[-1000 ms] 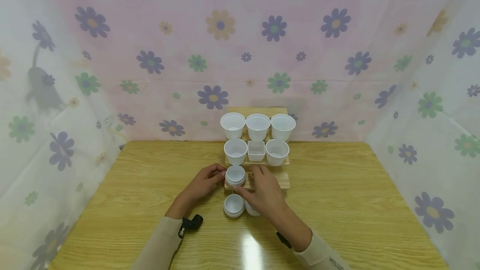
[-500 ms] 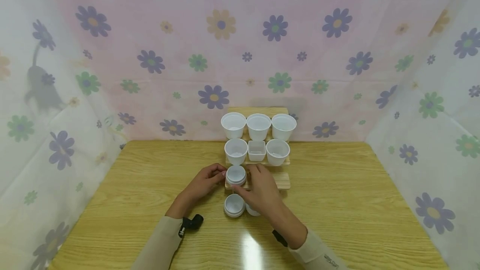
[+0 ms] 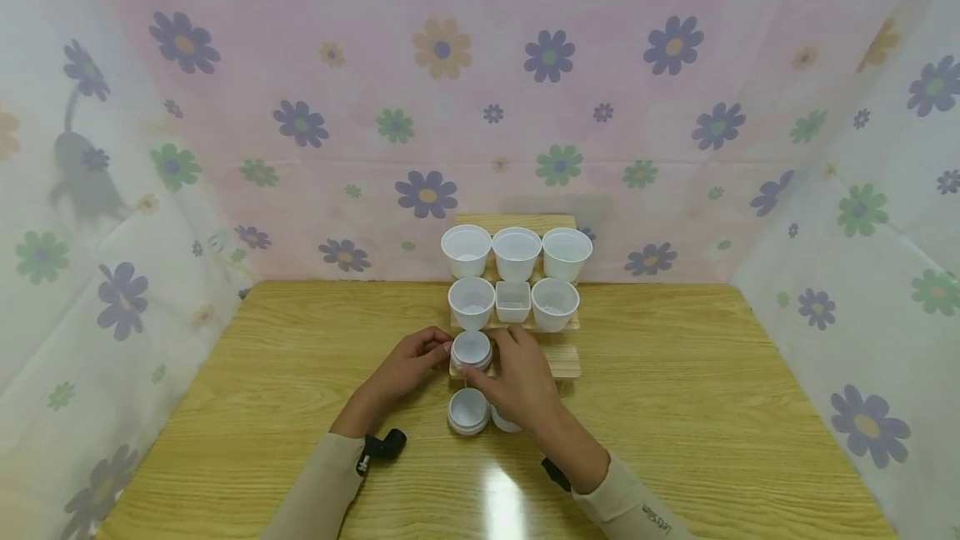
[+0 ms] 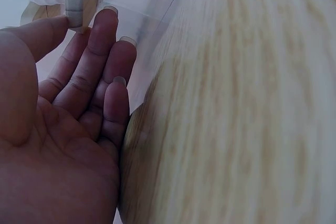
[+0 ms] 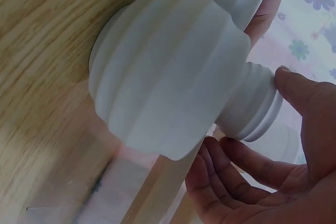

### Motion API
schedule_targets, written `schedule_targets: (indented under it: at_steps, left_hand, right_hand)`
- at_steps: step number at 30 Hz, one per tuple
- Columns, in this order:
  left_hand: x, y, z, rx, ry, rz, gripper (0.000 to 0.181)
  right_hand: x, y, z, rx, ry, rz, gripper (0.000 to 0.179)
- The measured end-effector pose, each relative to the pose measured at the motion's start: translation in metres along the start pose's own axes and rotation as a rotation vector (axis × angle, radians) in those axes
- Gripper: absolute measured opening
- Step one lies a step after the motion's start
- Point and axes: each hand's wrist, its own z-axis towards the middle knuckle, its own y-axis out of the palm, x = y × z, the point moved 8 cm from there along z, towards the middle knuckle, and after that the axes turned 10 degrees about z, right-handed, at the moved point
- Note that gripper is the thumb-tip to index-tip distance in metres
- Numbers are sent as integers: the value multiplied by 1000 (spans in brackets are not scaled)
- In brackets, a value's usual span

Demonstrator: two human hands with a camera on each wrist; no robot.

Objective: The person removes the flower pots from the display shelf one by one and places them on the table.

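A small white ribbed jar (image 3: 472, 348) stands upright at the left end of the low front shelf of a wooden stepped stand (image 3: 566, 362). My right hand (image 3: 521, 380) grips this jar (image 5: 251, 102), thumb on one side near its rim, fingers on the other. My left hand (image 3: 405, 369) is at the shelf's left end. In the left wrist view, its thumb and forefinger pinch the wooden shelf end (image 4: 76, 1), while the other fingers lie slightly bent. A second white jar (image 3: 468, 412) stands on the table in front. Beside it, a white ribbed container (image 5: 168, 74) is partly hidden by my right hand.
Three white round cups (image 3: 516, 253) line the upper step. Below them, two round cups (image 3: 555, 304) flank a square cup (image 3: 513, 301). The stand is on a wood-grain table (image 3: 675, 407), close to a flowered cloth backdrop (image 3: 487, 132).
My right hand and forearm have shifted slightly left, the fingers coming closer around the jar on the shelf. My left hand stays at the shelf's end; the cups have not moved.
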Motion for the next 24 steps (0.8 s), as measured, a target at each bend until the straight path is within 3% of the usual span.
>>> schedule_targets:
  at_steps: [24]
  left_hand:
    - [-3,0,2,-2,14,12,23]
  right_hand:
    - [1,1,1,-7,-22,-28,54]
